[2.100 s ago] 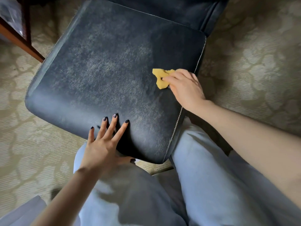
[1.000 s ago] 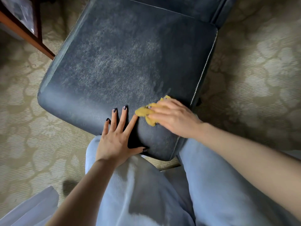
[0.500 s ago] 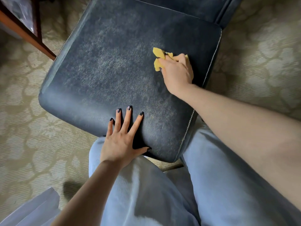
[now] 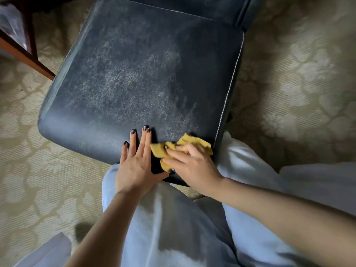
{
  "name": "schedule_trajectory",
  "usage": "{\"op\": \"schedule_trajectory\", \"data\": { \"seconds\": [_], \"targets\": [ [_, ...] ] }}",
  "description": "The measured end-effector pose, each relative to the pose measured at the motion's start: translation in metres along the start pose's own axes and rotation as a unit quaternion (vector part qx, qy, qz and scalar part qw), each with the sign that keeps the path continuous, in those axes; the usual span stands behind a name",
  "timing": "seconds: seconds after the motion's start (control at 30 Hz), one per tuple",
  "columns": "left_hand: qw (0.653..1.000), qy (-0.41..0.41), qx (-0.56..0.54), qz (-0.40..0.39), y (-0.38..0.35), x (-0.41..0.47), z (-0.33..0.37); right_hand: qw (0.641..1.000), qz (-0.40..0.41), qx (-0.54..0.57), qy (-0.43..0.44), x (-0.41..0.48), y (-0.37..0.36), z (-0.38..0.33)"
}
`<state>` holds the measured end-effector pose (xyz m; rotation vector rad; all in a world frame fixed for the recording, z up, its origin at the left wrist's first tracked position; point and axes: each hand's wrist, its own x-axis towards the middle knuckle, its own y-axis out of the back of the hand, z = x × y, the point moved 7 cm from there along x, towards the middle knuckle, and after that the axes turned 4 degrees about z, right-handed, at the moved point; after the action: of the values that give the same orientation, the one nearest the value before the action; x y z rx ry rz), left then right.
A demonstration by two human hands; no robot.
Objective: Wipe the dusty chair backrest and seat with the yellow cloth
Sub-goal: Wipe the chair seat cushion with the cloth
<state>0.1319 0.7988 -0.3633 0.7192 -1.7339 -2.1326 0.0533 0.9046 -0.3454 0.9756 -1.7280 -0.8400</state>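
The dark blue-black leather chair seat [image 4: 134,78] fills the upper middle of the view. A pale film of dust covers its centre and left half, while a strip along its right edge looks darker and cleaner. A white stitched seam [image 4: 228,92] runs down that right edge. The matching dark backrest [image 4: 183,4] shows only as a band beyond the seat's far edge.

The crumpled yellow cloth [image 4: 157,151] lies on the seat at its near right corner, just inside the seam. The right hand [image 4: 192,166] is clamped on it, fingers curled over the bunched fabric and pressing it against the leather.

The left hand [image 4: 134,162] lies flat on the seat's near edge just beside the cloth. Its fingers are straight and close together, its thumb is spread towards the right hand, and it holds nothing.

Below the hands are legs in pale blue trousers [image 4: 169,228]. A beige floral-patterned carpet [image 4: 298,93] surrounds the chair, and a reddish-brown wooden furniture frame [image 4: 27,58] stands by the seat's far left corner.
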Motion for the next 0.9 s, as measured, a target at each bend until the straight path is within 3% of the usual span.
{"op": "schedule_trajectory", "data": {
  "seconds": [0.1, 0.23, 0.37, 0.47, 0.63, 0.8, 0.9],
  "targets": [
    [1.000, -0.006, 0.015, -0.010, 0.000, -0.001, 0.000, 0.996, -0.015, -0.001, 0.092, -0.018, 0.004, -0.001],
    [1.000, -0.007, 0.016, -0.017, 0.000, 0.000, 0.000, 0.962, -0.082, 0.002, 0.260, -0.029, 0.011, 0.019],
    [1.000, -0.004, 0.005, -0.009, 0.002, 0.000, 0.000, 0.947, -0.097, 0.043, 0.302, -0.015, 0.022, 0.059],
    [1.000, -0.001, 0.001, -0.009, 0.002, 0.000, -0.001, 0.958, -0.084, 0.034, 0.274, 0.001, 0.025, 0.086],
    [1.000, 0.000, 0.004, -0.013, 0.003, 0.000, -0.001, 0.990, -0.055, 0.042, 0.124, 0.035, 0.037, 0.136],
    [1.000, 0.000, 0.003, -0.005, 0.004, 0.001, 0.000, 0.996, -0.061, 0.037, 0.048, 0.064, 0.042, 0.163],
    [1.000, 0.000, 0.002, -0.001, 0.004, 0.000, 0.000, 0.998, -0.036, 0.023, -0.053, 0.079, 0.044, 0.186]
  ]
}}
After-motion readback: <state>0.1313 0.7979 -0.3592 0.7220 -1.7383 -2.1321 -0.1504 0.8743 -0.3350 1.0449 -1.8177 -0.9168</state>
